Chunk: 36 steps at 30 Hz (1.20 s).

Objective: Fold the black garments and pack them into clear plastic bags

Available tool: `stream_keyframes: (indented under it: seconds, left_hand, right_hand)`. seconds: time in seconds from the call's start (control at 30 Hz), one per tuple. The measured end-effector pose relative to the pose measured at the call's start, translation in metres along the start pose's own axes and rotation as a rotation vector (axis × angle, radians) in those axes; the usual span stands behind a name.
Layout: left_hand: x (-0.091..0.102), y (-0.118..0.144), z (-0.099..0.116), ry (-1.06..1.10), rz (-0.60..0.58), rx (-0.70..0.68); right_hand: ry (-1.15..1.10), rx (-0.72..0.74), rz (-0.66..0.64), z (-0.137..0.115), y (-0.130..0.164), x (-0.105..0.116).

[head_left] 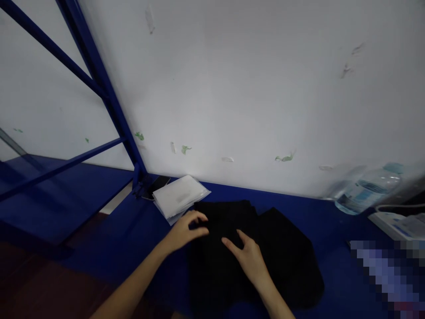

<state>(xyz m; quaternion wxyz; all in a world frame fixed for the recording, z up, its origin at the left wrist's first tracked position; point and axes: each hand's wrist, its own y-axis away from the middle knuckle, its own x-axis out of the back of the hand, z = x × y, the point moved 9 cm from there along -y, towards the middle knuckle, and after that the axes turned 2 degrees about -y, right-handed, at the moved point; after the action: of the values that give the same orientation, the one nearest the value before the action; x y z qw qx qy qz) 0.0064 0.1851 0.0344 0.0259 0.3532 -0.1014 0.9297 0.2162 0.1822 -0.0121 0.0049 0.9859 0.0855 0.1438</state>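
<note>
A black garment [285, 252] lies spread on the blue table [126, 239] in front of me. My left hand [186, 230] rests at the garment's left edge, fingers curled onto the cloth. My right hand [247, 257] lies flat on top of the garment near its middle, fingers apart and pointing left. Whether the left fingers pinch the fabric or only press on it is not clear.
A stack of clear plastic bags [181, 197] lies just beyond my left hand, with a dark phone [157, 185] behind it by the blue rack post [109, 102]. A lying water bottle [365, 190] and a white device [396, 223] are at the right. A white wall rises behind.
</note>
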Motion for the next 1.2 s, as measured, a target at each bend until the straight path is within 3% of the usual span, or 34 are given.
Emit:
stream_keyframes:
  seconds: [0.13,0.2,0.3,0.53,0.63,0.73,0.83,1.0,1.1,1.2]
  left_hand:
    - [0.051,-0.044,-0.045,-0.079,0.150,0.116]
    - [0.060,-0.061,-0.063,-0.090,0.146,0.140]
    - [0.057,-0.074,-0.078,-0.080,0.103,0.153]
    - [0.050,-0.073,-0.082,-0.018,0.043,0.172]
    - [0.055,-0.068,-0.074,-0.007,0.086,0.164]
    - [0.055,-0.056,-0.056,0.003,0.155,0.145]
    - [0.037,-0.038,-0.031,0.045,0.125,0.123]
    - [-0.023,-0.010,0.005,0.172,-0.109,0.095]
    - [-0.058,-0.003,0.015,0.242,-0.241,0.077]
    - [-0.079,-0.003,0.014,0.282,-0.304,0.069]
  right_hand:
    - [0.035,-0.021,0.051,0.007,-0.001,0.000]
    - [0.044,-0.019,0.053,0.008,-0.001,0.000]
    - [0.042,-0.008,0.056,0.008,-0.001,0.001]
    - [0.003,-0.036,0.119,0.010,-0.001,0.006]
    - [0.009,-0.061,0.124,0.007,-0.002,0.004]
    - [-0.098,-0.054,0.046,0.001,-0.003,-0.006]
    - [-0.280,-0.009,-0.083,-0.012,0.004,-0.013]
    - [-0.292,0.034,-0.310,-0.040,0.029,-0.001]
    - [-0.233,0.081,-0.482,-0.059,0.045,0.005]
    - [-0.225,0.133,-0.545,-0.070,0.050,0.009]
